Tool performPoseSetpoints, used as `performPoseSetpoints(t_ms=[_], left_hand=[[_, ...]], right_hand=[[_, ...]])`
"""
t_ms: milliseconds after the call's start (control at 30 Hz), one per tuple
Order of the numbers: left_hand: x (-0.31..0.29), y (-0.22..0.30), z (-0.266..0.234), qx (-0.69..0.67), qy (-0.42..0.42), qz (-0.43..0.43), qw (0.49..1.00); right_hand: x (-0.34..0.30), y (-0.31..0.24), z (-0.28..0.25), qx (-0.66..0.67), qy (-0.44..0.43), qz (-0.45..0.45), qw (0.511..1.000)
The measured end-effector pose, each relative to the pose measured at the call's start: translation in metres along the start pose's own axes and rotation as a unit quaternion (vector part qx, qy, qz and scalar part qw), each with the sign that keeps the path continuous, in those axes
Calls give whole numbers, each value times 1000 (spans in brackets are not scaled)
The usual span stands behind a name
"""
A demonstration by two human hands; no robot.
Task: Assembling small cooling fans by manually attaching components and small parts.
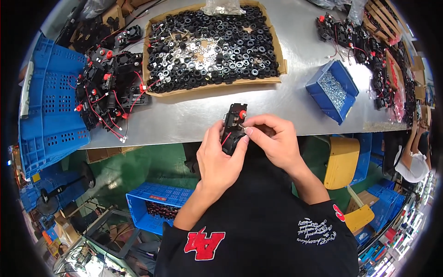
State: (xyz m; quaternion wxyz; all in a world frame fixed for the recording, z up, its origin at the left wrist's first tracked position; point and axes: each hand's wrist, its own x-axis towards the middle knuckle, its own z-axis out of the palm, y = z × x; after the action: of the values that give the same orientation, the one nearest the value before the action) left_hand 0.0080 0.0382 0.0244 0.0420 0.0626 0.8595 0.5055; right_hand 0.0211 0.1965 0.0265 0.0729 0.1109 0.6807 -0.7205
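Note:
My left hand (pixel 220 154) is closed round a black plastic fan module (pixel 232 121) with a red knob-like part near its top and a red wire along its side. I hold it upright just off the near edge of the metal table. Thumb and forefinger of my right hand (pixel 274 138) are pinched at the module's right side, on a small thin metal piece (pixel 242 126) too tiny to name surely. Beyond my hands lies a shallow cardboard tray (pixel 217 84) full of black rings, silver washers and some screws.
Black fan modules (pixel 110 87) with red wires pile up at the left beside a blue crate (pixel 55 101). To the right stands a blue bin (pixel 333 90) of small metal pieces, with more modules (pixel 355 46) behind it. Below the table are a blue crate (pixel 159 196) and a yellow chair (pixel 341 162).

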Motion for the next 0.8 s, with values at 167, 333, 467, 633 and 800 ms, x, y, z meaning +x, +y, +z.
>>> performPoseSetpoints(t_ms=[167, 333, 467, 633, 800], left_hand=[[2, 3, 5, 74, 48, 102, 991], [6, 2, 9, 101, 63, 120, 986], [6, 2, 12, 112, 71, 120, 984], [7, 2, 13, 117, 92, 135, 980], [6, 2, 15, 128, 101, 149, 975]], right_hand=[[1, 7, 5, 97, 34, 7, 995], [-2, 11, 13, 79, 88, -37, 992], [-5, 5, 18, -27, 110, -62, 992], [-7, 6, 20, 30, 109, -68, 991], [-2, 8, 19, 104, 97, -27, 989]])
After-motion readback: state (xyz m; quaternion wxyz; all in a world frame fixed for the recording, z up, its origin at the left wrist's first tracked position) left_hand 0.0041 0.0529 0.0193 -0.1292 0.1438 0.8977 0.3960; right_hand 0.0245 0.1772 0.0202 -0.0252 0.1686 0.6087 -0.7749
